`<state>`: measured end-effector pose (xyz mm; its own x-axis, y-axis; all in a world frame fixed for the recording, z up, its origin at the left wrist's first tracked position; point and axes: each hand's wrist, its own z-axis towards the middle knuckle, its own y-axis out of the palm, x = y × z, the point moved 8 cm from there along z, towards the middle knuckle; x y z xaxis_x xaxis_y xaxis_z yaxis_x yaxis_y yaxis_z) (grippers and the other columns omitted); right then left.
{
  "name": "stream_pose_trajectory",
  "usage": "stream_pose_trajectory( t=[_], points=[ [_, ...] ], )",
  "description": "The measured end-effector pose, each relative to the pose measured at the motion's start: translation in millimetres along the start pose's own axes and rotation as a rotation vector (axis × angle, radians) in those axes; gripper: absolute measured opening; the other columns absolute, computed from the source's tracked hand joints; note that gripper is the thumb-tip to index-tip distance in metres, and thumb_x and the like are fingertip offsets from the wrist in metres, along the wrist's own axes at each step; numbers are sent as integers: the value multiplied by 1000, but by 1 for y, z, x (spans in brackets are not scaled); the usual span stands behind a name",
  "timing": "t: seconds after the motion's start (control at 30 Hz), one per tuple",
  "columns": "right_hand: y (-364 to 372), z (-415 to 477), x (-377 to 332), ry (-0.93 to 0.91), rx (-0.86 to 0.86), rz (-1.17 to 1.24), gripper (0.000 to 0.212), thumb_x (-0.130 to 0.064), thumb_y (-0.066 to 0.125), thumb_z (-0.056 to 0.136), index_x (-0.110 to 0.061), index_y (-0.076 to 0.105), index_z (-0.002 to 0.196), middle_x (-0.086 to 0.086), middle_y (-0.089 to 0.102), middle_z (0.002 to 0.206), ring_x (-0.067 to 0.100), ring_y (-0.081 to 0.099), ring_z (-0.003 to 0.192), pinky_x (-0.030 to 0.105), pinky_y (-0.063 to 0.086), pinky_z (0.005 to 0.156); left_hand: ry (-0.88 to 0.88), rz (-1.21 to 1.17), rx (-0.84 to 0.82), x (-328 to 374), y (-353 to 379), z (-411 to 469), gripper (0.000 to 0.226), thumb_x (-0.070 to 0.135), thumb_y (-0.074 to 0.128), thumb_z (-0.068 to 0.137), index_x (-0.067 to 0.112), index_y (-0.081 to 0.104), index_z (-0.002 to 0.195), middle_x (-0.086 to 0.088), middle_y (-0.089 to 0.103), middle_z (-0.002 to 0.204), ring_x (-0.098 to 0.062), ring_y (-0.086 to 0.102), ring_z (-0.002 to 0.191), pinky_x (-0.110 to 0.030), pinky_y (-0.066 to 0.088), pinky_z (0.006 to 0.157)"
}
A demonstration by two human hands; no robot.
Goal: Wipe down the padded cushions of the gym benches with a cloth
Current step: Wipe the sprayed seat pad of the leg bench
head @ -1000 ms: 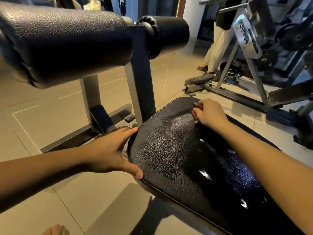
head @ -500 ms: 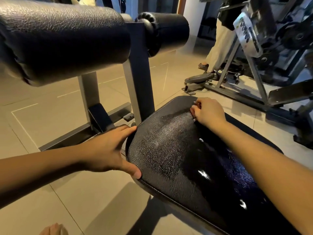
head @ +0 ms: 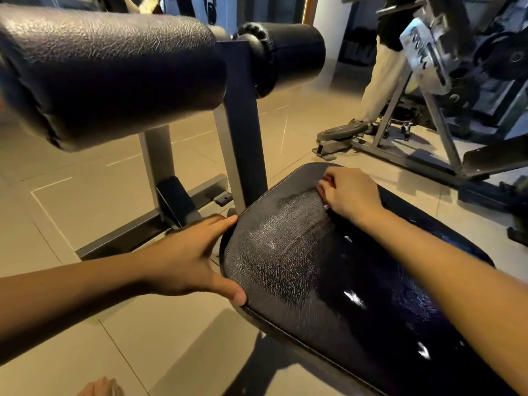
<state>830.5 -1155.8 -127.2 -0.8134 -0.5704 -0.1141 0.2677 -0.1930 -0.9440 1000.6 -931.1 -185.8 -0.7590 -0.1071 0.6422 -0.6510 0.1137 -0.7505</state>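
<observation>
The black padded seat cushion of a bench fills the lower right, with a dull streaked patch on its near-left part. My right hand is a closed fist pressed on the cushion's far end. It is bunched on a cloth, of which only a small pale bit shows under the knuckles. My left hand grips the cushion's left edge, thumb on top at the near corner, fingers along the side. Two black roller pads hang above on the left.
The grey steel post and floor frame of the bench stand just beyond my left hand. Another machine's frame and a person's pale trouser leg are at the back right. Tiled floor lies all around.
My right fist has crept slightly toward the cushion's far edge. My left hand keeps the same grip on the side.
</observation>
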Motion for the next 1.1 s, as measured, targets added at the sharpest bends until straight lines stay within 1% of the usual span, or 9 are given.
stream_pose_trajectory(
  t=[0.13,0.3,0.4,0.6,0.67,0.8,0.97,1.03,1.1],
  points=[
    [5,-1,-8,56,12,21,23,-36,54,100,-19,68,107,10,72,108,36,64,103,41,51,82,12,14,3,-1,-2,1,135,83,83,47,47,15,158,25,37,148,-4,38,137,-40,39,118],
    [-7,-82,-129,-378,-152,228,17,-36,55,100,-23,66,105,4,71,102,31,64,96,41,52,80,17,-15,3,-3,0,0,130,82,83,47,51,18,155,36,37,141,3,41,132,-27,44,111],
    [-13,-113,-146,-590,-183,286,17,-36,56,100,-21,64,102,3,67,94,29,63,88,42,51,74,-2,-34,7,-7,1,-1,132,85,81,44,53,16,154,42,32,140,2,39,133,-26,43,111],
    [-1,0,8,5,-18,-30,23,-40,52,101,-23,67,106,8,72,106,35,64,102,41,52,81,-17,-52,4,-3,2,-1,137,84,83,44,51,13,157,32,31,153,-3,36,140,-36,38,118],
    [-1,1,21,76,20,-73,23,-36,51,102,-18,66,104,11,72,105,37,63,100,41,52,80,-24,-45,9,-3,1,0,136,81,85,45,50,15,157,30,33,152,-5,37,140,-38,39,118],
    [-2,-36,-71,-132,-84,91,20,-36,53,101,-21,66,107,7,72,108,33,64,104,40,50,82,-29,-43,8,-4,-1,-1,135,81,85,45,49,16,157,30,35,150,-4,39,138,-36,42,116],
    [-21,-128,-163,-629,-170,308,13,-30,60,97,-20,67,101,6,69,96,33,65,87,39,49,70,-19,-26,6,-4,2,0,134,84,82,43,52,16,155,36,33,145,1,38,134,-29,42,113],
    [-16,-104,-137,-544,-152,219,19,-36,54,101,-22,65,105,5,69,100,32,65,94,42,52,77,-21,-36,5,-6,2,1,135,84,83,44,52,14,156,33,33,148,-2,38,137,-34,42,115],
    [-6,-55,-75,-297,-104,81,23,-41,50,102,-24,65,106,3,70,105,30,64,101,42,53,83,-20,-44,6,-5,1,1,136,82,85,45,51,14,157,31,33,151,-4,37,138,-36,40,117]
  ],
)
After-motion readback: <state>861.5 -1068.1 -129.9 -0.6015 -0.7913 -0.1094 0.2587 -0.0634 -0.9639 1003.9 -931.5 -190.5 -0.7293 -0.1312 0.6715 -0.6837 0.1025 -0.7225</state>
